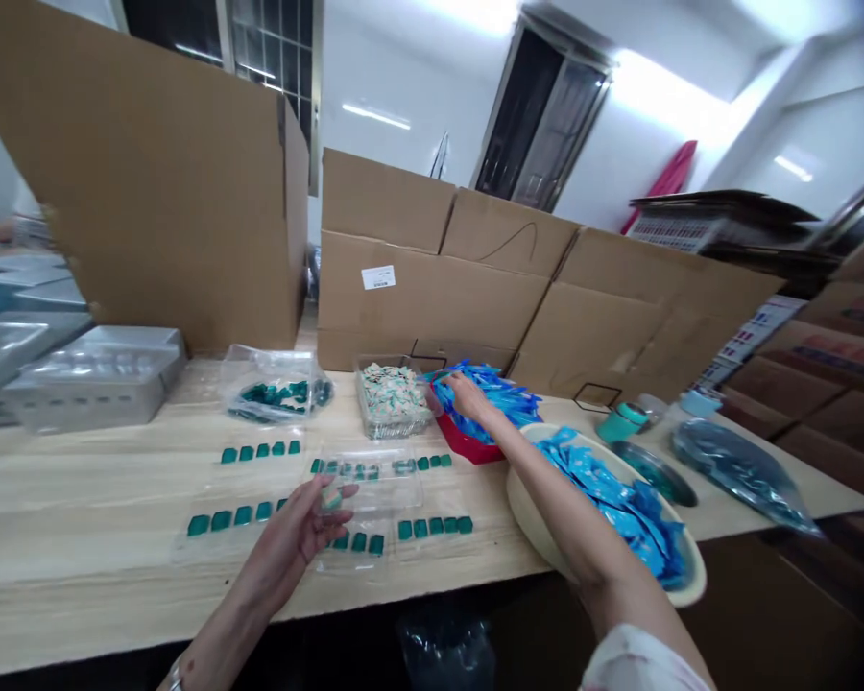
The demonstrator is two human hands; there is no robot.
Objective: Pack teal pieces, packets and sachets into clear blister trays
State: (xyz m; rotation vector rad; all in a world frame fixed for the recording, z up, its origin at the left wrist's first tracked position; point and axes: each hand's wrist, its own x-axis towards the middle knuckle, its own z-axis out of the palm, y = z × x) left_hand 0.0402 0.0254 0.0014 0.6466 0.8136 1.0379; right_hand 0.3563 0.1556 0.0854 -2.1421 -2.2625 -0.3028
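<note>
My left hand [299, 528] is over the front of the table, its fingers closed round a small pale and green block [331, 497]. Beneath and beside it, a clear plastic tray [410, 494] lies among rows of small green pieces [436, 526]. Farther back, my right hand [467, 395] reaches into a heap of blue packets [500, 398] in a red container [468, 446]. Its fingers look pinched together at the heap's left edge; whatever is between them is hidden. Left of that hand stands a clear box [396, 430] filled with small pale and green pieces.
A cream basin [537, 528] of blue packets [612, 499] stands at the front right, under my right forearm. Tall cardboard [432, 307] walls off the back. A bag of green pieces [274, 393] and grey plastic boxes [105, 384] are left; a teal bottle [621, 422] is right.
</note>
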